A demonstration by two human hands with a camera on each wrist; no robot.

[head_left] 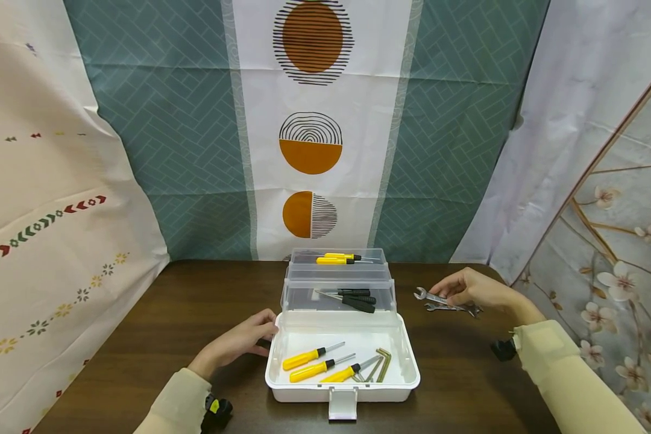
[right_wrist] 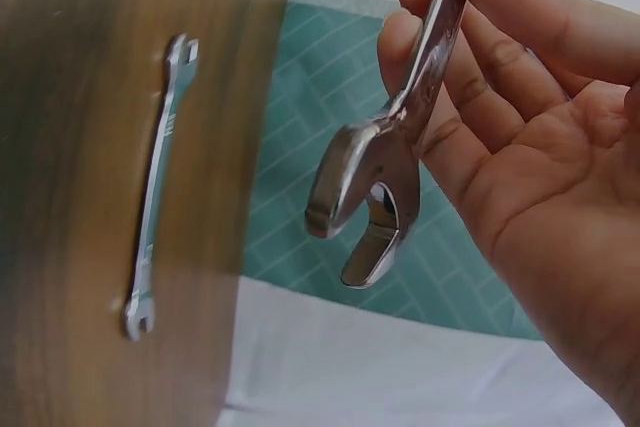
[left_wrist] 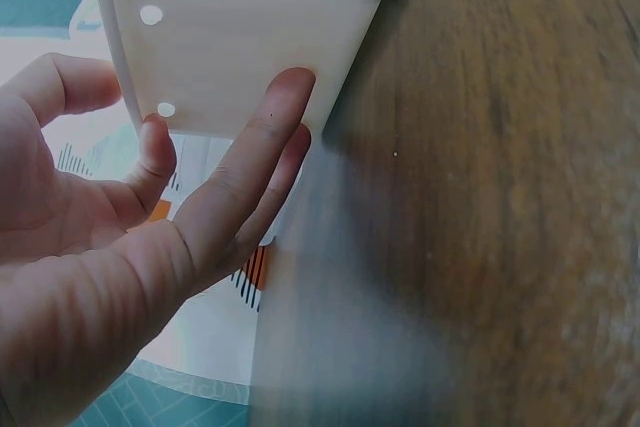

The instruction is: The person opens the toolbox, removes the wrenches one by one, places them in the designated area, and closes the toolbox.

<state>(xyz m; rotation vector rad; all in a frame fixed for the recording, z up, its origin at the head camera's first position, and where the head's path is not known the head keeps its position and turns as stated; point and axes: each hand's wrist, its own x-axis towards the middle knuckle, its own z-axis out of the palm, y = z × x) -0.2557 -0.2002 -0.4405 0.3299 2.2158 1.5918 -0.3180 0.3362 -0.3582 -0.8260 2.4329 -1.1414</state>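
Note:
My right hand (head_left: 466, 288) pinches an open-end wrench (head_left: 433, 296) between thumb and fingers, over the right side of the table. Its U-shaped end (right_wrist: 370, 187) shows large in the right wrist view. Beneath it, a second, double-ended wrench (right_wrist: 155, 187) lies on the wood. At the left, my left hand (head_left: 246, 334) rests against the outer wall of a white toolbox (head_left: 336, 325), with some fingers fairly straight along the wall (left_wrist: 230, 7) and others at the rim. Inside the toolbox are yellow-handled screwdrivers (head_left: 302, 360) and brassy hex keys (head_left: 384, 364).
The toolbox's clear lid trays (head_left: 304, 295) stand raised at the back, bearing black-handled screwdrivers (head_left: 357, 303) and yellow ones (head_left: 334, 261). A white latch (head_left: 343, 404) hangs at the front. Brown tabletop (head_left: 206, 295) surrounds the box; patterned cloths (head_left: 195, 150) hang behind and beside it.

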